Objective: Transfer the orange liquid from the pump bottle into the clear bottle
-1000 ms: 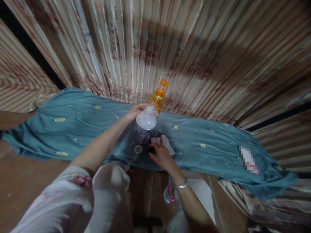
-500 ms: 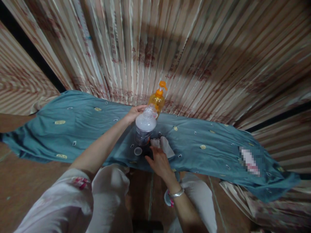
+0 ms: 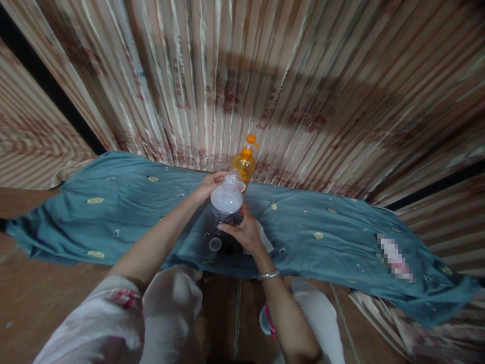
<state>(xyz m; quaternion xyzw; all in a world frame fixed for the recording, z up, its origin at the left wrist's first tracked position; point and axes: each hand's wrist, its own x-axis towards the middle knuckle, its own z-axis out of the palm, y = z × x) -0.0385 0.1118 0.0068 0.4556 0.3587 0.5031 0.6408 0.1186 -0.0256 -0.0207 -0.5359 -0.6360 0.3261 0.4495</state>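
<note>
A clear plastic bottle (image 3: 226, 199) with a narrow open neck stands upright near the middle of the teal cloth. My left hand (image 3: 212, 185) is closed at its neck, the fingertips partly hidden behind it. Around the lower right side of the same bottle wraps my right hand (image 3: 246, 230), thumb across the front. A small round whitish lid (image 3: 215, 244) lies just in front. Under and beside my right hand is a white tissue or cloth (image 3: 265, 240), partly covered. Directly behind the bottle stands a yellow pump bottle (image 3: 242, 164) with an orange pump head.
The teal patterned cloth (image 3: 125, 202) covers a long narrow surface. A pleated curtain (image 3: 235, 91) hangs right behind it. A blurred-out white and red item (image 3: 396, 258) lies at the right end. My knees are close to the front edge, above a brown tiled floor (image 3: 223, 313).
My right hand has moved up from the white tissue or cloth and taken hold of the clear bottle's lower side. My left hand stays at the neck. The view has tilted slightly.
</note>
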